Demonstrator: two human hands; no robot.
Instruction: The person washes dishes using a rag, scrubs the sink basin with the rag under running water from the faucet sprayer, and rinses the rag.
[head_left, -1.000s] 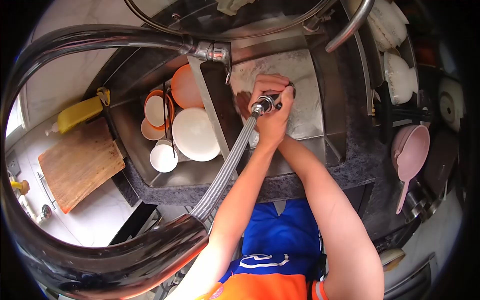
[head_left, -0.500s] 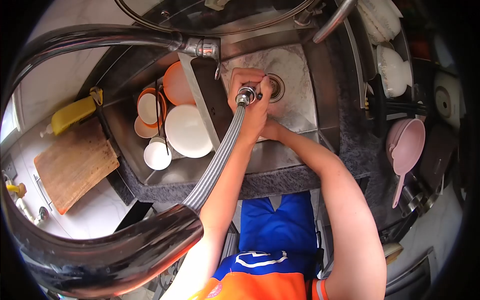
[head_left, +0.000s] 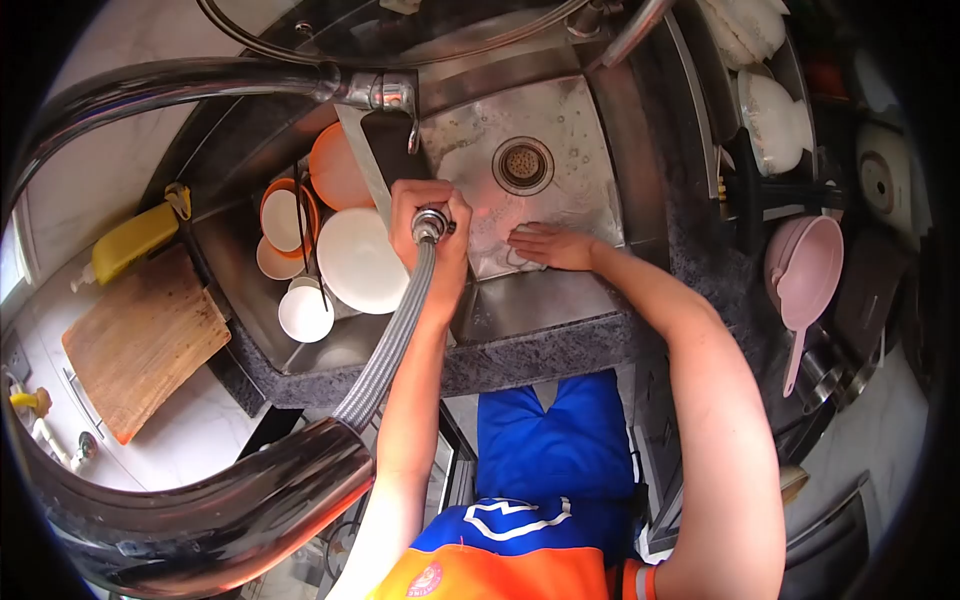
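Note:
My left hand [head_left: 432, 215] is wrapped round the metal spray head [head_left: 430, 226] of the faucet, over the divider between the two sink basins. From its end the braided hose [head_left: 400, 320] runs down into the thick black spout [head_left: 250, 500]. My right hand [head_left: 552, 246] lies flat, fingers extended, on the bottom of the right basin [head_left: 580, 150], below the round drain [head_left: 522, 166]. White plate [head_left: 362, 260], orange plate [head_left: 338, 165], orange-rimmed bowl [head_left: 285, 220] and small white bowl [head_left: 306, 313] sit in the left basin, with dark chopsticks [head_left: 308, 230] across the bowls.
A wooden cutting board [head_left: 145, 340] and a yellow bottle [head_left: 135, 240] stand left of the sink. At the right are a pink strainer [head_left: 808, 265] and a rack with white bowls [head_left: 772, 120]. A dark stone edge [head_left: 550, 355] runs along the sink's front.
My left hand has moved left with the spray head. My right hand, earlier mostly hidden beneath it, now shows apart from it on the basin bottom. The drain has come fully into view.

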